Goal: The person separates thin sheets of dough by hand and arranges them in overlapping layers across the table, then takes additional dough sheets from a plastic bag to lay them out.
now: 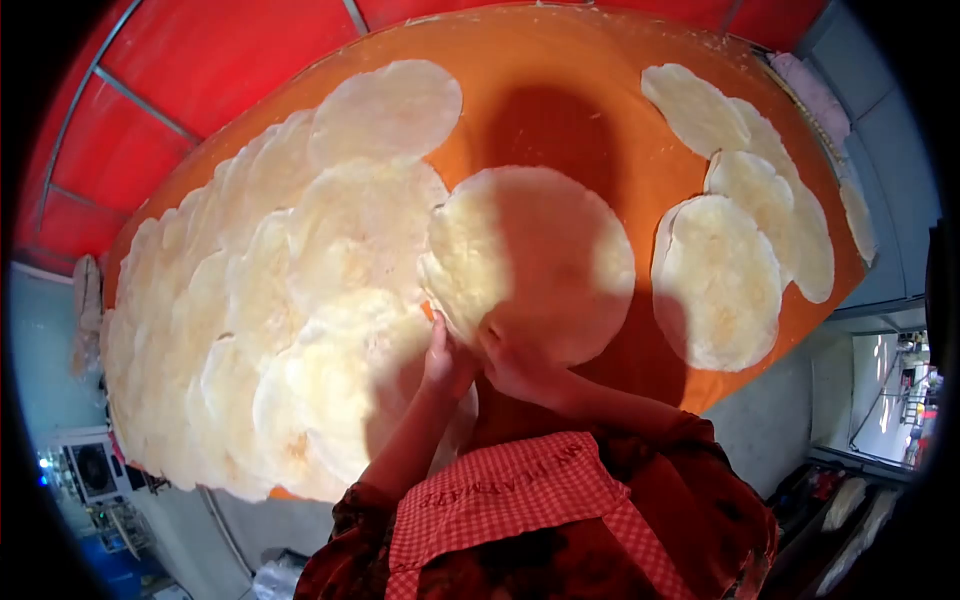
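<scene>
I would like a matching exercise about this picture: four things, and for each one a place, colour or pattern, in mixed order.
1. Apron
2. Table
3. Left hand
4. Largest group of flatbreads

A. by the near edge of the middle flatbread
B. spread across the table's left part
C. checked
D. orange

Pairs: 1-C, 2-D, 3-A, 4-B

Orange cloth [640,130], pale cream flatbreads [360,235], red-and-white checked apron [500,490].
</scene>
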A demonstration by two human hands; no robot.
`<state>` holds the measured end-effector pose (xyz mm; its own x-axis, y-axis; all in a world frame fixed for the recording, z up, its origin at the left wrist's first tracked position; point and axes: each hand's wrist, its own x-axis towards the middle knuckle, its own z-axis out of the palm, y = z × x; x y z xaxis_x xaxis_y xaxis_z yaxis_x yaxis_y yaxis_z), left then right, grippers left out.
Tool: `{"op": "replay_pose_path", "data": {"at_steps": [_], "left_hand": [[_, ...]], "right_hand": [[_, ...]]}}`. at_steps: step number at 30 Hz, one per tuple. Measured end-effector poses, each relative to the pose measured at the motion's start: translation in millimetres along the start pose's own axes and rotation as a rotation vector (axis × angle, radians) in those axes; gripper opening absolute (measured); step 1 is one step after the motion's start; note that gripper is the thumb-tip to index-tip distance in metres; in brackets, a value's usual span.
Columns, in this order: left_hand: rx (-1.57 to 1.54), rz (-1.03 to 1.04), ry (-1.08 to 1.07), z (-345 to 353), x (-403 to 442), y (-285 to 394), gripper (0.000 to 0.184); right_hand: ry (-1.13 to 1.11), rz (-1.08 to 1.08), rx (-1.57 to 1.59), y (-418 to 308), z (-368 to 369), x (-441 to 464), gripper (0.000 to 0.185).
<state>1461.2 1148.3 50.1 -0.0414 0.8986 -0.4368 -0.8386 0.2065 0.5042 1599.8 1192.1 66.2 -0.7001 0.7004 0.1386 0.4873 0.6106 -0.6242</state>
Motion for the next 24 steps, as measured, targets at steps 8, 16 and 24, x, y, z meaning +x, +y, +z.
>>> {"op": "replay_pose_path", "data": {"at_steps": [8, 16, 24], "left_hand": [[-0.089, 0.004, -0.190, -16.8, -9.2, -9.8, 0.050], [0.081, 0.074, -0.126, 4.5, -21.7, -15.0, 0.048], [0.138, 0.143, 0.084, 0.8, -5.7, -1.3, 0.020]], "right_hand": [[0.231, -0.148, 0.056, 12.8, -5.8, -9.9, 0.037], [0.199, -0.073, 0.328, 40.6, 0.9, -5.3, 0.032], [-0.034, 0.149, 0.532, 58.2, 5.0, -2.9, 0.032]]}}
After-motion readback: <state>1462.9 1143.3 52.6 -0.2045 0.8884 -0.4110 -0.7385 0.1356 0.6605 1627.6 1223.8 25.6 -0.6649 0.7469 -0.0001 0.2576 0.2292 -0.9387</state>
